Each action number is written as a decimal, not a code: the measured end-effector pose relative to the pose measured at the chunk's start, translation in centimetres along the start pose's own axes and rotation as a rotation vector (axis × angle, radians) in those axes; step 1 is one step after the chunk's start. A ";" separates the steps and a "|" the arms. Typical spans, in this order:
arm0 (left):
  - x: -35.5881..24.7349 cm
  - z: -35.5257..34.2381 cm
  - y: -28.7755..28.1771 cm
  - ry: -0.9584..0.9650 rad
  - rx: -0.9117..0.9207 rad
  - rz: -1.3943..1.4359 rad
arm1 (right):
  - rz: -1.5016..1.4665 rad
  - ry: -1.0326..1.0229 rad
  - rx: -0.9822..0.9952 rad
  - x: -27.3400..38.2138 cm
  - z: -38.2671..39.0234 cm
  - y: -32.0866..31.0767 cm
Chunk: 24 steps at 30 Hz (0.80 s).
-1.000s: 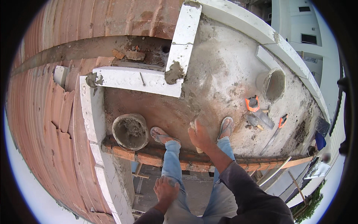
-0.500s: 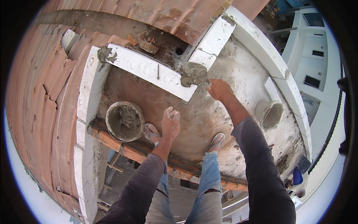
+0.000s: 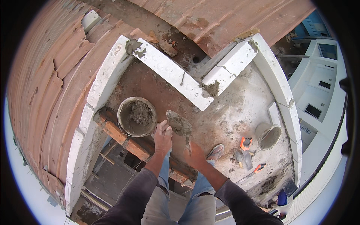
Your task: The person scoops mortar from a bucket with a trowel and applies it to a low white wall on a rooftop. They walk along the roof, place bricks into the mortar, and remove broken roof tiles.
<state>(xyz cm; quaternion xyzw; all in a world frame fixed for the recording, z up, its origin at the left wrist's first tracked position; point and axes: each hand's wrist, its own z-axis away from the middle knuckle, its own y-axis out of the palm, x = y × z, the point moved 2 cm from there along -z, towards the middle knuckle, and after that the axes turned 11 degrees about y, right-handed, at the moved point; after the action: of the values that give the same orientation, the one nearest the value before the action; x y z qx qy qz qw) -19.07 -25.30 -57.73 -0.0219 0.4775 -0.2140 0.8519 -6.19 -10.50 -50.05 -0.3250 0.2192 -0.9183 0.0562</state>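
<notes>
My right hand [image 3: 195, 157] grips a mortar-coated trowel [image 3: 179, 123], its blade turned toward my left hand [image 3: 163, 138]. My left hand's fingers are curled beside the blade and the right rim of a bucket [image 3: 137, 114] of grey mortar; what they hold, if anything, is unclear. Beyond them white blocks [image 3: 172, 73] form an angled low wall with grey mortar [image 3: 212, 90] at the corner, and a short thin metal piece lies on the left arm of it. Below my hands runs a brick edge [image 3: 137, 150], with my sandalled foot [image 3: 216, 152] at the right.
Saws [image 3: 258, 167] and other tools lie on the concrete at right, near a second bucket [image 3: 268, 137] and a loose block [image 3: 274, 114]. Corrugated red roofing [image 3: 45, 93] lies left and ahead. An open drop with wooden pieces shows below the brick edge [image 3: 108, 157]; white buildings stand right.
My right hand has drawn back from the block corner with the trowel. My left hand has moved from by my leg up beside the bucket. The view has shifted.
</notes>
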 end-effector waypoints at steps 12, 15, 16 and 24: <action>11.0 -8.7 -23.3 -0.487 -0.336 -0.571 | 0.390 0.068 0.315 12.2 -8.5 10.6; 12.8 -11.1 -22.6 -0.388 -0.397 0.068 | 0.584 0.045 0.333 13.6 -12.3 11.6; 12.4 -11.0 -22.4 -0.325 -0.390 0.085 | 0.644 0.037 0.329 14.0 -14.2 12.4; 6.1 -8.4 -21.5 -0.204 -0.342 -0.048 | 0.856 0.138 0.407 18.4 -15.8 22.2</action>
<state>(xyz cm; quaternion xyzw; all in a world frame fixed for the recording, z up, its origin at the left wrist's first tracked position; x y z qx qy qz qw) -30.58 -45.74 -62.03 -0.1992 0.4174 -0.1469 0.8744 -31.25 -29.16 -60.19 -0.1259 0.1523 -0.8563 0.4773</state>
